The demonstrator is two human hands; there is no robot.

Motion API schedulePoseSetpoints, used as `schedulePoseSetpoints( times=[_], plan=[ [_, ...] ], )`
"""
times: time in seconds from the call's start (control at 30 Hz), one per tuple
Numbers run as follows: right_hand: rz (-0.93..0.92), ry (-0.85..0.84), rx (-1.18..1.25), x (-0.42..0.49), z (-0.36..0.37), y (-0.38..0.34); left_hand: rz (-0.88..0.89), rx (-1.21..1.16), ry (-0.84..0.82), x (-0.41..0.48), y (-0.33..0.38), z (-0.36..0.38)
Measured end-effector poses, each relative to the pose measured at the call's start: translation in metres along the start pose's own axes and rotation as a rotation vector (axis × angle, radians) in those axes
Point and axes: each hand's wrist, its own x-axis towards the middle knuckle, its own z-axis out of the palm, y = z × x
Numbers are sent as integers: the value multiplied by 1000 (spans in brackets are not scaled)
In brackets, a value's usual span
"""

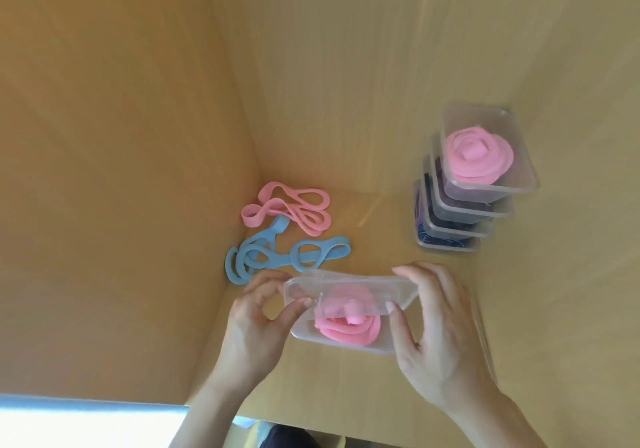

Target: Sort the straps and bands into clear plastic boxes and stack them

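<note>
I note both hands, left and right, pinching the lid tilted over the box, long axes aligned.

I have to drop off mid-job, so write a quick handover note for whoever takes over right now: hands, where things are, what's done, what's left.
Left hand and right hand both grip the clear lid, held tilted over the open box with a coiled pink band inside.
Done: stack of four closed boxes at right, a pink coil in the top one.
Left: close this box and stack it; loose pink bands and blue bands by the wall remain unsorted.
</note>
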Motion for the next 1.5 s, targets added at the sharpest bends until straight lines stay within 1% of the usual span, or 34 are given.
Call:
schedulePoseSetpoints(
  times=[0.07, 0.17, 0.27, 0.33, 0.4, 0.47, 0.63, 0.77, 0.9, 0.97, 1.07, 1.13, 1.2, 1.37, 1.43, 1.5],
  plan=[
    [82, 47, 55, 2, 3, 7, -96, -101, -35, -1, -2, -1],
    [201, 73, 149, 2, 10, 21, -239, -213, -21, 0, -9, 2],
    [268, 57, 179, -1, 24, 34, -307, -254, -2, 3, -16, 11],
    [328, 19, 198, -4, 37, 42, -262, -193, 14, 7, -23, 17],
    [425, -17, 212, -7, 49, 48, -153, -50, 22, 9, -29, 23],
    [503, -41, 209, -9, 59, 53, -85, 73, 12, 11, -32, 28],
    [572, -99, 159, -13, 68, 56, -70, 239, -20, 14, -36, 38],
    [580, -98, 132, -9, 68, 56, -72, 291, -20, 10, -38, 46],
    [582, -105, 114, -8, 68, 56, -120, 326, -59, 9, -40, 54],
    [579, -113, 97, -10, 69, 55, -109, 341, -77, 9, -40, 56],
    [541, -110, 58, -13, 71, 52, -9, 440, -133, 11, -40, 62],
    [488, -107, 5, -13, 72, 52, 84, 549, -176, 12, -41, 66],
    [412, -117, -69, -13, 75, 52, 129, 614, -193, 14, -41, 67],
    [139, -218, -156, -13, 75, 55, 156, 669, -240, 15, -50, 70],
    [133, -298, -122, -11, 73, 59, 172, 727, -258, 15, -54, 71],
    [168, -382, -87, -11, 70, 60, 178, 794, -280, 15, -56, 72]
  ],
)
